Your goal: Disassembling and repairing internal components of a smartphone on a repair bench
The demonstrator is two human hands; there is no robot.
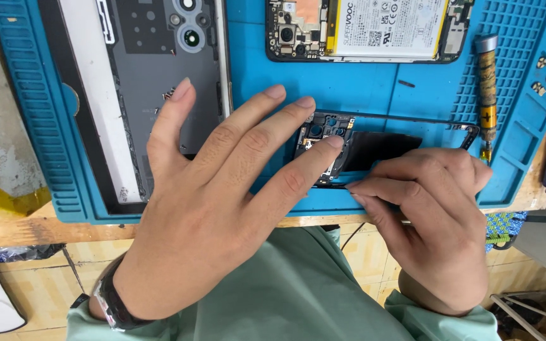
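Left hand (222, 189), fingers spread, presses the black phone midframe (374, 148) onto the blue repair mat (323, 82) (screwdriver (487, 95) alongside); right hand (434, 208) pinches its edge.

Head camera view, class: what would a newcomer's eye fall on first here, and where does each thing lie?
First come the two bare hands at centre: the left hand spread flat with fingertips on a black phone frame piece, the right hand pinching its near edge. Beneath lies a bright blue ridged rubber work mat. An opened phone with white battery sits at the top edge, a grey phone back cover at upper left.
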